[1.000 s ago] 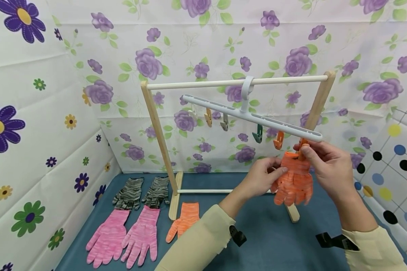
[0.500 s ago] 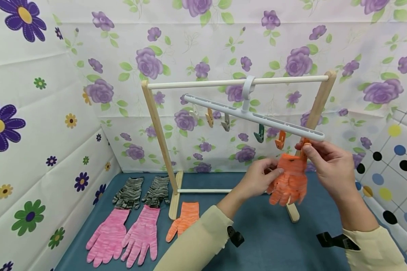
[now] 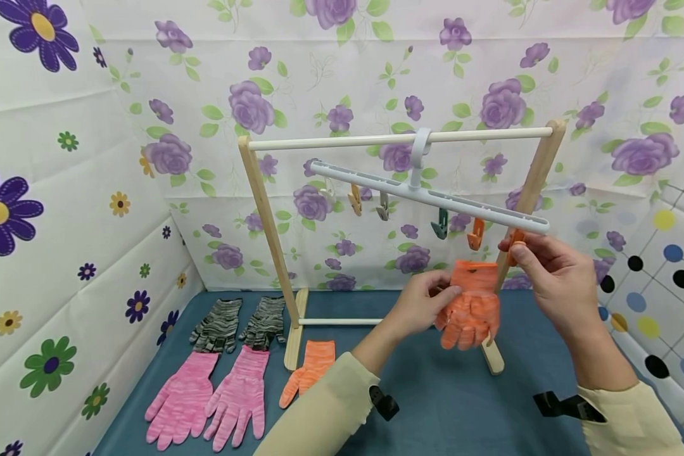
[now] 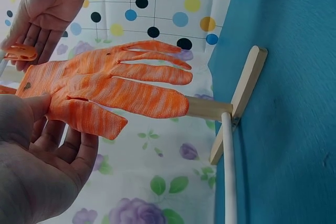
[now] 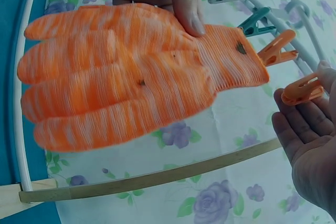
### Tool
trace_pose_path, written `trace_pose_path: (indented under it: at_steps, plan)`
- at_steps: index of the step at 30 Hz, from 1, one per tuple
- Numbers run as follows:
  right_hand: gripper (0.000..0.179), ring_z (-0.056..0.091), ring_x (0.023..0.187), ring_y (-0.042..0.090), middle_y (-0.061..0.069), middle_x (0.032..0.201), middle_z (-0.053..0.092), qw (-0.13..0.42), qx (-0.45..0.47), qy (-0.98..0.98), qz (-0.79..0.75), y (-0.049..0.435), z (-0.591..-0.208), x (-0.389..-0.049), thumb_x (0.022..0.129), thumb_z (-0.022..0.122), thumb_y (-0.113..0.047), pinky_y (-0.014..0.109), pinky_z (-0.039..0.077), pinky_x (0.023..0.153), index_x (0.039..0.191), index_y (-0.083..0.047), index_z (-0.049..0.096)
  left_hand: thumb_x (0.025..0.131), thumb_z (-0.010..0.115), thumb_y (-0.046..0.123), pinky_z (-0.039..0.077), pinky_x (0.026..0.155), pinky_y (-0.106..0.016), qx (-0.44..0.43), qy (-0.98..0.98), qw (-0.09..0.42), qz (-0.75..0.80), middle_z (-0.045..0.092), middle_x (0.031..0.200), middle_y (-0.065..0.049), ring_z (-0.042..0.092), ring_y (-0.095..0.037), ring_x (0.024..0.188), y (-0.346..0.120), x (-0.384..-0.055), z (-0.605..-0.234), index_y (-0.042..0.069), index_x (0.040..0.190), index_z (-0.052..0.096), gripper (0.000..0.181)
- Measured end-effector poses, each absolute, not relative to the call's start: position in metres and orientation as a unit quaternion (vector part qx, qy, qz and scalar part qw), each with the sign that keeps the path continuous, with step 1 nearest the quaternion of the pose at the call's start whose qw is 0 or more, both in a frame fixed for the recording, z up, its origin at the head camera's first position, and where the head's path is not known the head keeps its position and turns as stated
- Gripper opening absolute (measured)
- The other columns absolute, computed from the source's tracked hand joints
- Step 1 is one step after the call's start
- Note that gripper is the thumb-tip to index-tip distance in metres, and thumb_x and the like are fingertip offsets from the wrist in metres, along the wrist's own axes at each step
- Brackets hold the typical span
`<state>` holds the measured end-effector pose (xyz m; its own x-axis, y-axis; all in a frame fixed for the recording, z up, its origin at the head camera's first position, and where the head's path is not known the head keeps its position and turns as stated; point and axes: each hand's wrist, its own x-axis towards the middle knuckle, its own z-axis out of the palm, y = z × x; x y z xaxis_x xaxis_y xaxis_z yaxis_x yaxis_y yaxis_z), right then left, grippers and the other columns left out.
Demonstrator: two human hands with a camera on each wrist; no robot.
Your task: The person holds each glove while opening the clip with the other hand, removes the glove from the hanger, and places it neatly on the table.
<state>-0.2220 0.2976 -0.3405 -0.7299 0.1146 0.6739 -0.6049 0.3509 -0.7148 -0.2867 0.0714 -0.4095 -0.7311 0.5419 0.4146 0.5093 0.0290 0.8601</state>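
My left hand [image 3: 422, 305] pinches an orange knit glove [image 3: 470, 301] near its cuff, between thumb and fingers. The glove hangs with its fingers down, below the right end of a grey clip hanger [image 3: 450, 201]. At that end my right hand [image 3: 564, 285] pinches an orange clothespin [image 5: 303, 88], thumb on one side and fingers on the other. A gap shows between the glove's cuff [image 5: 236, 59] and this clothespin in the right wrist view. A second orange clothespin [image 3: 475, 234] hangs just left of it, with nothing in it.
The hanger hooks over the white bar [image 3: 330, 142] of a wooden rack [image 3: 268, 234]. Green [image 3: 440, 223], grey and yellow clothespins hang along it. On the blue table lie another orange glove [image 3: 313, 364], two pink gloves [image 3: 242, 392] and two grey-black gloves [image 3: 216, 323].
My left hand has drawn the orange glove left and slightly down, away from the end clothespin. My right hand stays on the clothespin, and the hanger has shifted slightly right.
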Motion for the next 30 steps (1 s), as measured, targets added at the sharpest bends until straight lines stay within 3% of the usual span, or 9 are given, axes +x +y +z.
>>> trace_pose_path:
  at_steps: [8, 30]
  plan:
    - [0.03, 0.072, 0.105, 0.017, 0.007, 0.115, 0.077, 0.325, 0.165, -0.754, 0.547, 0.298, -0.34, -0.222, 0.105, 0.065, 0.0, 0.018, 0.055, 0.091, 0.134, 0.006, 0.067, 0.109, 0.064, 0.018, 0.056, 0.071, -0.023, 0.348, 0.721, 0.008, 0.599, 0.073, 0.105, -0.004, 0.065, -0.004, 0.083, 0.059, -0.282, -0.411, 0.003, 0.123, 0.073, 0.022]
    - [0.04, 0.072, 0.112, 0.013, 0.01, 0.123, 0.074, 0.319, 0.169, -0.739, 0.569, 0.3, -0.344, -0.222, 0.105, 0.064, 0.002, 0.017, 0.053, 0.095, 0.144, 0.007, 0.06, 0.109, 0.064, 0.018, 0.056, 0.072, -0.026, 0.324, 0.716, 0.014, 0.618, 0.073, 0.1, -0.001, 0.066, -0.007, 0.082, 0.037, -0.274, -0.415, 0.005, 0.116, 0.073, 0.017]
